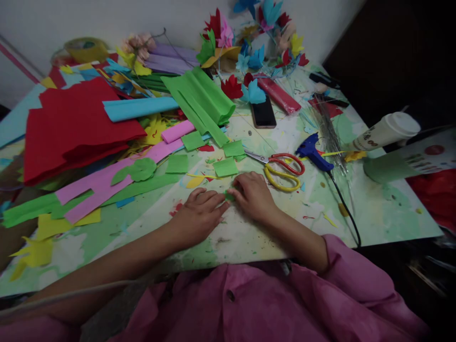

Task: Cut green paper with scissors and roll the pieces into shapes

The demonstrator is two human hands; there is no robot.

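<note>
Between the fingertips of both hands is a small piece of green crepe paper [229,195], mostly covered by the fingers. My left hand [201,213] pinches its left side, with the palm turned down near the table. From the right, my right hand [253,194] grips the same piece with thumb and bent fingers. Just beyond the hands lie several cut green paper squares [225,167]. Scissors [285,171] with red and yellow handles rest beside my right hand, blades pointing left.
A blue glue gun [316,153] with a black cord lies right of the scissors. Farther back are a phone [263,114], a green crepe sheet [203,97] and paper flowers [256,57]. Red paper [78,123] is stacked left; a lidded cup [388,129] leans at right.
</note>
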